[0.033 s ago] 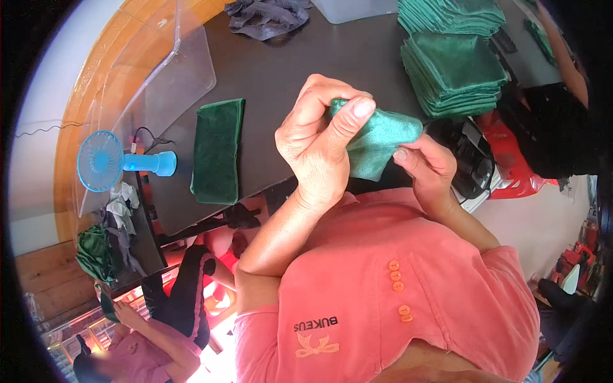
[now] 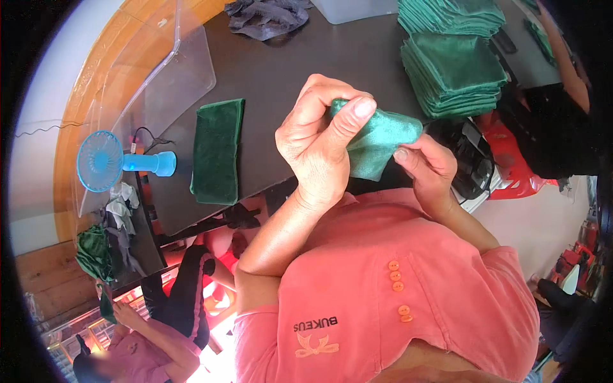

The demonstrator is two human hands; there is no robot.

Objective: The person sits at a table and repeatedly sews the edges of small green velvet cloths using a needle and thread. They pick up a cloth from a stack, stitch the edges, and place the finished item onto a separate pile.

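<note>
My left hand (image 2: 316,143) and my right hand (image 2: 428,169) are raised in front of my chest, both gripping one small teal-green velvet cloth (image 2: 380,143). My left thumb presses on the cloth's top edge, and my right fingers pinch its right corner. Below the hands is a dark table (image 2: 306,70). On it, to the left, lies a folded dark green cloth (image 2: 217,150).
Two stacks of folded green cloths (image 2: 456,73) stand at the table's far right. There is a small blue fan (image 2: 112,161) at the left, a clear plastic sheet (image 2: 159,76) beside it, and a grey rag (image 2: 265,16) at the top. Another person (image 2: 147,351) sits at lower left.
</note>
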